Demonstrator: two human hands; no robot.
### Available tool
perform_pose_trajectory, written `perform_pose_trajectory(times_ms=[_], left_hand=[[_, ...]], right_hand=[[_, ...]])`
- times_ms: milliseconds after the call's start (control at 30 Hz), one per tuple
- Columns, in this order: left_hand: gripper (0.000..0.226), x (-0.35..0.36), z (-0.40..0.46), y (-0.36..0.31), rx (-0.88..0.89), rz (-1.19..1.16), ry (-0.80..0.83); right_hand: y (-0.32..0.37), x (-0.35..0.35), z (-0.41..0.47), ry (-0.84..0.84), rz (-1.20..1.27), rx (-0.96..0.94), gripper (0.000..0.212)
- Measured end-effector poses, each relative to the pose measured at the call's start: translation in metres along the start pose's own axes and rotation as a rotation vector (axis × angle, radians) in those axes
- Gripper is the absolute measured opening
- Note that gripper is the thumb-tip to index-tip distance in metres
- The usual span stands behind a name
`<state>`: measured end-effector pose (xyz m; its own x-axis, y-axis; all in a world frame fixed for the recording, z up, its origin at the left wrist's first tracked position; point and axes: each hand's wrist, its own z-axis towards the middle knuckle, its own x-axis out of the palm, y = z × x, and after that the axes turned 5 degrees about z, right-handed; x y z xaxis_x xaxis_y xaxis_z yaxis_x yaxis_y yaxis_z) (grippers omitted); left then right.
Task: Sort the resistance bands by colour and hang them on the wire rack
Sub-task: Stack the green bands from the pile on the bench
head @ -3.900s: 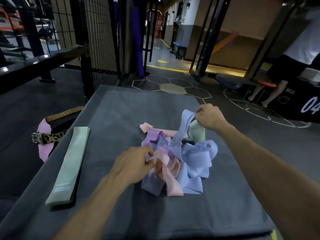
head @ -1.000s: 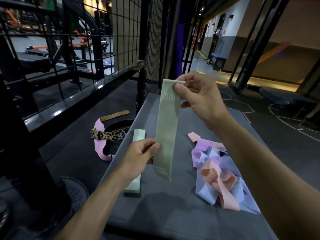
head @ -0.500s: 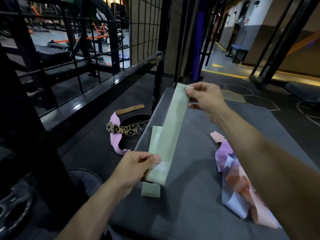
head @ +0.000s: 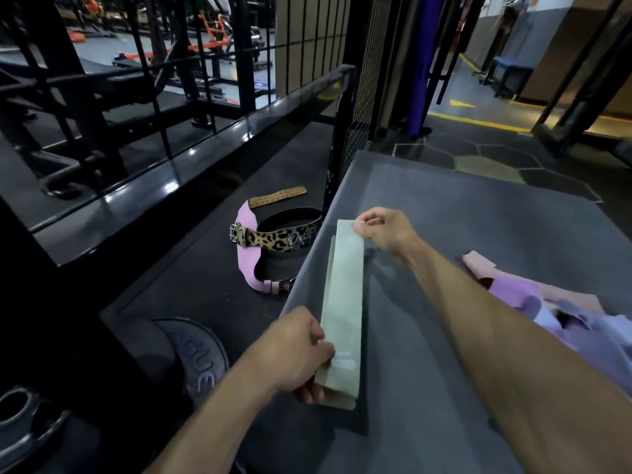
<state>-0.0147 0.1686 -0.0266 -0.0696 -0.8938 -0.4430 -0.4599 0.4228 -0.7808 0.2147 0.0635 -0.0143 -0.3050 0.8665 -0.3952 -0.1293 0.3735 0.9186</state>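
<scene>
Materials: mostly matt cloth and rubber, gloss only on metal.
Green band (head: 343, 302): smooth matt fabric. Table top (head: 461, 217): matt grey cloth. Rail (head: 191, 159) at 10 o'clock: glossy black metal.

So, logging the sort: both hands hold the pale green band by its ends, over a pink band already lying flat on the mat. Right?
Not quite. In the head view the band under the held pale green band is a second green band, not pink. The left hand and right hand do hold its ends.

Bands pile (head: 561, 316) on mat (head: 478, 206), belt (head: 277, 239) left
</scene>
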Motion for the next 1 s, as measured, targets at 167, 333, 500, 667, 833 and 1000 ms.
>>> perform_pose_trajectory(times_ms=[167,333,500,667,833,1000], left_hand=[[0.006,-0.002,0.001,-0.007,0.017,0.215,0.041],[0.006,-0.003,0.004,-0.008,0.029,0.348,0.04],[0.007,0.002,0.007,-0.006,0.026,0.366,0.035],[0.005,0.004,0.01,-0.005,0.035,0.435,-0.012],[0.008,0.0,0.012,-0.005,0.048,0.574,-0.043],[0.005,-0.005,0.014,-0.003,0.091,0.597,-0.101]], right_hand=[[-0.032,0.012,0.012,-0.018,0.014,0.049,0.011],[-0.043,0.022,0.018,-0.067,0.018,0.024,0.018],[-0.047,0.021,0.019,-0.064,-0.033,0.01,0.016],[-0.05,0.021,0.021,-0.086,-0.052,0.013,0.015],[-0.052,0.021,0.021,-0.095,-0.082,0.015,0.012],[-0.05,0.016,0.016,-0.078,-0.127,0.042,0.039]])
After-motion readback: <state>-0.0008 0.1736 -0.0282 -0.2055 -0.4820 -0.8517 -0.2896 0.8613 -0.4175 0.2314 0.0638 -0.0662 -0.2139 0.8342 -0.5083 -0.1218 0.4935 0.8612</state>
